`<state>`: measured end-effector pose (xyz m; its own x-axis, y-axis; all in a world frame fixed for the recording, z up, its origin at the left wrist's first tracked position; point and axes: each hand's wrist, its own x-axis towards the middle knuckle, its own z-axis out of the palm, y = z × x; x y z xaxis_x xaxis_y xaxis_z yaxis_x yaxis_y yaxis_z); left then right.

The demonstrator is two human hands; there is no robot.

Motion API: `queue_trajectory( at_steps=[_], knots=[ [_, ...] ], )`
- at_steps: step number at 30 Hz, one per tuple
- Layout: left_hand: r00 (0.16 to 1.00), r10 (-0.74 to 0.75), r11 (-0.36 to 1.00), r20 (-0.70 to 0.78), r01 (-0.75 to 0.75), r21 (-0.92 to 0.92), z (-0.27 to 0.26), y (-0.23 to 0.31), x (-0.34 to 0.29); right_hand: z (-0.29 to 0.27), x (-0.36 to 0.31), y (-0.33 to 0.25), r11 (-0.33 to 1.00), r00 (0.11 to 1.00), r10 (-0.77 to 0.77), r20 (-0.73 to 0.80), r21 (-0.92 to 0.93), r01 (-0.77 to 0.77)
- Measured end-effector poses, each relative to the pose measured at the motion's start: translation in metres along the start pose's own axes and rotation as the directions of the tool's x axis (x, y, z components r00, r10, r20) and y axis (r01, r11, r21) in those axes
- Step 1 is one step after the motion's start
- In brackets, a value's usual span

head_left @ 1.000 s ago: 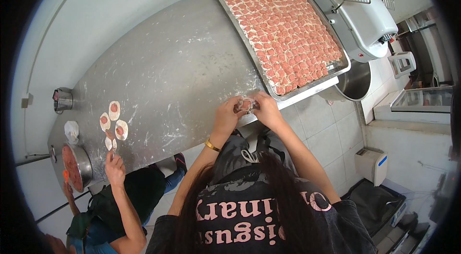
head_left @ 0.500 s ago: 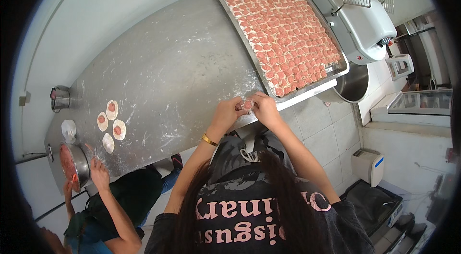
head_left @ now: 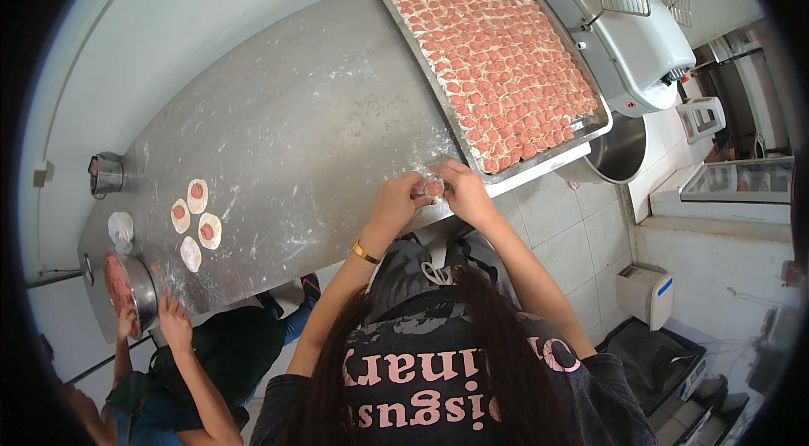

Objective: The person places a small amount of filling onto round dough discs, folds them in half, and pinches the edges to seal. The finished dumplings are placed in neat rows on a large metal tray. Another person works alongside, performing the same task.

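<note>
Pink-topped dumplings (head_left: 497,58) crowd a rectangular silver metal tray (head_left: 600,120) beyond left grip (head_left: 393,203) and right grip (head_left: 468,195), both pinching one floury pink-centred dumpling (head_left: 433,188).

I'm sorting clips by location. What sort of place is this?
Probably a small commercial kitchen: a large metal tray packed with dumpling-like pieces, a flour-dusted metal worktable and a metal bowl of pinkish mixture suggest it.

Left hand (head_left: 394,201), bare, back upward, fingers bent rightward in a pinch. Right hand (head_left: 468,196), bare, close beside it, fingers curled leftward, likewise pinching. Left forearm (head_left: 340,301), bare, slanting up and rightward; right forearm (head_left: 538,279), bare, slanting up and leftward.
</note>
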<state>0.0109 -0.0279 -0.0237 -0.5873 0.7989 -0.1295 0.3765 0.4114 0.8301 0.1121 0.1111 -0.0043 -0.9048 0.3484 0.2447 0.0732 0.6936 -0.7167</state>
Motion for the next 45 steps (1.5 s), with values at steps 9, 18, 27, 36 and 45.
queue_trajectory(
  at_steps=[9, 18, 27, 36, 45],
  knots=[
    [0.999, 0.022, 1.000, -0.026, -0.021, 0.022, 0.001, 0.000, 0.001, 0.002, 0.000, 0.001, 1.000, 1.000, 0.023, 0.011, 0.016, -0.023],
    [0.999, 0.041, 0.998, -0.022, -0.039, 0.056, 0.000, -0.005, 0.001, 0.000, 0.000, 0.002, 0.999, 0.996, 0.030, 0.086, 0.034, -0.033],
    [0.999, -0.022, 0.997, -0.038, 0.019, -0.078, 0.000, -0.003, -0.005, 0.012, 0.001, 0.004, 0.994, 0.972, 0.059, 0.228, -0.100, -0.037],
    [0.974, -0.156, 0.968, -0.163, 0.119, -0.220, -0.031, -0.010, -0.008, -0.102, 0.000, 0.041, 0.954, 0.979, 0.188, -0.076, 0.249, -0.164],
    [0.934, 0.353, 0.910, -0.061, -0.327, 0.255, -0.008, 0.094, 0.071, -0.261, -0.003, 0.159, 0.786, 0.689, 0.610, -0.392, 0.188, -0.589]
  ],
)
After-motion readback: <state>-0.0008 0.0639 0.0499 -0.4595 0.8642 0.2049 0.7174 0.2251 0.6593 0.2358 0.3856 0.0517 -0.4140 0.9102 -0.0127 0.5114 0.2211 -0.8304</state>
